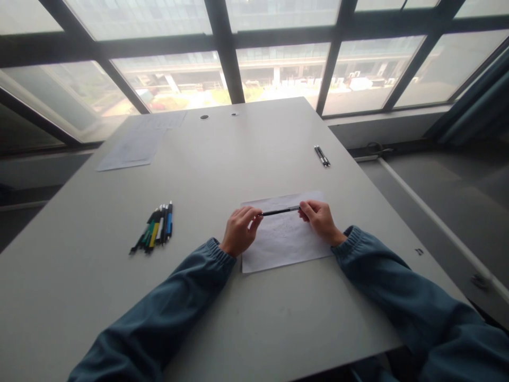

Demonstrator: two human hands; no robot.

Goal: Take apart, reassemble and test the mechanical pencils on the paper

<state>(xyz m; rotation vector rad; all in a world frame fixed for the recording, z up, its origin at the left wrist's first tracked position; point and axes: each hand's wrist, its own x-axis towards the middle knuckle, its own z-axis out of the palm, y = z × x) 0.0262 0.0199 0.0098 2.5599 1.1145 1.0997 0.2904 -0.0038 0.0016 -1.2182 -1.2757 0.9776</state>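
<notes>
A dark pen [279, 211] lies level between my two hands, just above a white sheet of paper [283, 241] on the grey table [207, 175]. My left hand [240, 229] is closed in a pinch on the pen's left end. At the pen's right end, my right hand [318, 218] grips it with curled fingers. Both sleeves are blue-green.
A bunch of several coloured pens [156, 229] lies to the left. Two dark pens [322, 156] lie at the far right of the table. Sheets of paper [135, 146] rest at the far left corner. Large windows stand behind the table; its right edge drops to the floor.
</notes>
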